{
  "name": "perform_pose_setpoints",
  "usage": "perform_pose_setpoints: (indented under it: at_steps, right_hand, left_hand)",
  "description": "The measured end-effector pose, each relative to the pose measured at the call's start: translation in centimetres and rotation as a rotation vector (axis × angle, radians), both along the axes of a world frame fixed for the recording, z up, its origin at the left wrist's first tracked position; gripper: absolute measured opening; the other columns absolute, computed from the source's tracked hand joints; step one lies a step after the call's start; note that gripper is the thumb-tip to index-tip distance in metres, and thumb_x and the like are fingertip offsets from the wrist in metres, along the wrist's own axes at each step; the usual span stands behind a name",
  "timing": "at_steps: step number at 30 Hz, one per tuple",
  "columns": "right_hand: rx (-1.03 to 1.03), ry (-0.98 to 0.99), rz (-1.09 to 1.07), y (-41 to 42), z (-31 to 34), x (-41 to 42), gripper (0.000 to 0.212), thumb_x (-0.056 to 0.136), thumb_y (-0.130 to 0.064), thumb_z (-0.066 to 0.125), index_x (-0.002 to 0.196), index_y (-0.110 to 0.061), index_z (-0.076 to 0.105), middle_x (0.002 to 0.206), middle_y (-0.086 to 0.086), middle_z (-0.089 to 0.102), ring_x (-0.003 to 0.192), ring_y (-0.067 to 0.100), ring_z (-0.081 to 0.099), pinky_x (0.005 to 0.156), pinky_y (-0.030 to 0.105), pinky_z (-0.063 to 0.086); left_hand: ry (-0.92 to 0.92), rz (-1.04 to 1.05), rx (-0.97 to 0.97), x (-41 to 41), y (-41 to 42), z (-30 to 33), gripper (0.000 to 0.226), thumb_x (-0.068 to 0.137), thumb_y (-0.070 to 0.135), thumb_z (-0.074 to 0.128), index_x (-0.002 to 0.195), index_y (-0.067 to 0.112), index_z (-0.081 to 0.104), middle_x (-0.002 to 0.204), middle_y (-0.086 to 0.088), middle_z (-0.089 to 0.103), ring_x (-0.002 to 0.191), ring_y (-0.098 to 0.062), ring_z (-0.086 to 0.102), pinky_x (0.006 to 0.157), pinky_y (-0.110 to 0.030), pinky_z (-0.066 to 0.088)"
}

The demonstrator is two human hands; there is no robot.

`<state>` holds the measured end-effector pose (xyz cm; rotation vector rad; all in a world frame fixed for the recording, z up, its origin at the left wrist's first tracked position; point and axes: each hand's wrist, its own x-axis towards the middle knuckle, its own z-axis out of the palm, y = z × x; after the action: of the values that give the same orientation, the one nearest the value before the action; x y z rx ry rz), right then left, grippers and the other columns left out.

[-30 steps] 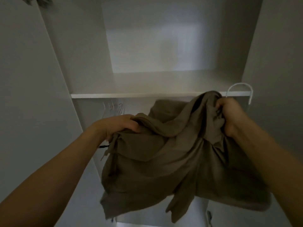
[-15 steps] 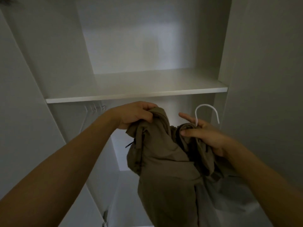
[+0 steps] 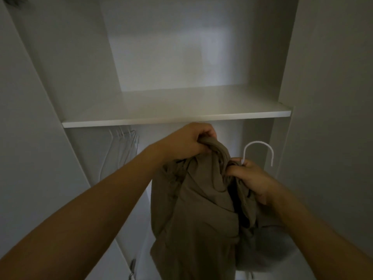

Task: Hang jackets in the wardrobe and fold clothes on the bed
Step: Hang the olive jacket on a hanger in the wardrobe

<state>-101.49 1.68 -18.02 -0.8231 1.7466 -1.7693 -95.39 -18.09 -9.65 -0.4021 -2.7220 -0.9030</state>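
A brown jacket (image 3: 201, 209) hangs down in front of the open white wardrobe. My left hand (image 3: 187, 142) grips its bunched collar fabric just below the shelf edge. My right hand (image 3: 250, 178) holds the jacket's other side together with the neck of a white hanger (image 3: 259, 146), whose hook stands up above my fingers. The hanger's body is hidden inside the fabric.
A white shelf (image 3: 175, 118) crosses the wardrobe just above my hands. Several empty white hangers (image 3: 123, 138) hang under it at the left. The wardrobe's right side panel (image 3: 282, 138) is close beside the hook. A door hinge (image 3: 132, 267) sits low on the left.
The jacket went from spread wide between my hands to gathered and hanging down. My hands came closer together, and the hanger hook now stands clear above my right hand.
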Motion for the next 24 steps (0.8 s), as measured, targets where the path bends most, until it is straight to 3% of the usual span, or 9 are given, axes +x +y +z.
perform_pose_setpoints:
  at_steps: [4, 7, 9, 11, 14, 17, 20, 24]
  right_hand:
    - [-0.099, -0.099, 0.004, -0.8, -0.6, -0.2, 0.017, 0.077, -0.012, 0.06, 0.085, -0.017, 0.074, 0.092, 0.014, 0.072, 0.086, 0.025, 0.07, 0.071, 0.031, 0.056]
    - [-0.164, -0.189, -0.05, -1.0, -0.9, -0.4, 0.02, 0.087, -0.006, 0.055, 0.103, -0.01, 0.067, 0.099, 0.016, 0.07, 0.09, 0.027, 0.068, 0.078, 0.036, 0.056]
    - [-0.196, -0.219, -0.097, -0.9, -0.9, -0.5, 0.017, 0.089, -0.004, 0.052, 0.101, -0.009, 0.064, 0.095, 0.015, 0.07, 0.086, 0.025, 0.068, 0.076, 0.035, 0.055]
    - [-0.219, -0.227, -0.125, -1.0, -1.1, -0.5, 0.016, 0.09, -0.002, 0.051, 0.09, -0.012, 0.063, 0.086, 0.011, 0.07, 0.078, 0.021, 0.068, 0.069, 0.031, 0.055]
    - [-0.21, -0.225, -0.125, -1.1, -1.3, -0.5, 0.017, 0.089, -0.002, 0.049, 0.087, -0.013, 0.062, 0.081, 0.008, 0.07, 0.074, 0.019, 0.068, 0.067, 0.031, 0.053]
    - [-0.197, -0.22, -0.13, -1.0, -1.7, -0.4, 0.016, 0.089, -0.003, 0.05, 0.091, -0.012, 0.063, 0.081, 0.007, 0.07, 0.074, 0.018, 0.069, 0.062, 0.028, 0.054]
    - [-0.211, -0.239, -0.152, -1.0, -1.8, -0.5, 0.015, 0.089, -0.003, 0.05, 0.091, -0.011, 0.062, 0.08, 0.006, 0.07, 0.072, 0.017, 0.069, 0.058, 0.026, 0.054]
    - [-0.219, -0.252, -0.162, -0.8, -2.4, -0.6, 0.014, 0.09, -0.006, 0.052, 0.087, -0.014, 0.063, 0.082, 0.007, 0.071, 0.075, 0.019, 0.069, 0.061, 0.029, 0.054]
  left_hand:
    - [-0.057, 0.091, -0.072, 0.1, -1.9, -2.0, 0.024, 0.083, 0.025, 0.072, 0.105, 0.023, 0.061, 0.099, 0.006, 0.062, 0.09, -0.01, 0.059, 0.083, -0.032, 0.051]
    - [-0.03, 0.321, -0.047, 1.6, -3.8, -4.8, 0.063, 0.069, 0.048, 0.076, 0.123, 0.034, 0.047, 0.113, 0.002, 0.045, 0.105, -0.017, 0.048, 0.092, -0.034, 0.044]
    - [-0.036, 0.538, -0.011, 2.6, -4.5, -7.8, 0.077, 0.065, 0.05, 0.078, 0.129, 0.029, 0.042, 0.119, -0.002, 0.043, 0.109, -0.021, 0.045, 0.094, -0.038, 0.043]
    - [-0.143, 0.66, 0.152, 3.2, -4.4, -10.5, 0.065, 0.072, 0.042, 0.082, 0.123, 0.025, 0.046, 0.115, -0.001, 0.047, 0.103, -0.019, 0.049, 0.085, -0.033, 0.047]
    - [-0.312, 0.56, 0.616, 2.9, -3.3, -12.6, 0.035, 0.082, 0.034, 0.076, 0.108, 0.03, 0.054, 0.103, 0.007, 0.058, 0.091, -0.008, 0.057, 0.063, -0.012, 0.043]
    - [-0.219, 0.473, 0.799, 2.4, -2.8, -12.9, 0.036, 0.087, 0.025, 0.07, 0.12, 0.029, 0.057, 0.102, 0.013, 0.063, 0.082, 0.004, 0.062, 0.056, -0.006, 0.046]
    - [-0.186, 0.408, 0.933, 2.4, -2.2, -12.5, 0.02, 0.091, 0.021, 0.064, 0.109, 0.029, 0.065, 0.098, 0.01, 0.071, 0.084, 0.004, 0.066, 0.062, -0.008, 0.049]
    - [-0.259, 0.312, 1.143, 2.2, -1.7, -12.3, 0.027, 0.093, 0.01, 0.057, 0.119, 0.009, 0.062, 0.114, -0.013, 0.069, 0.105, -0.029, 0.066, 0.089, -0.035, 0.055]
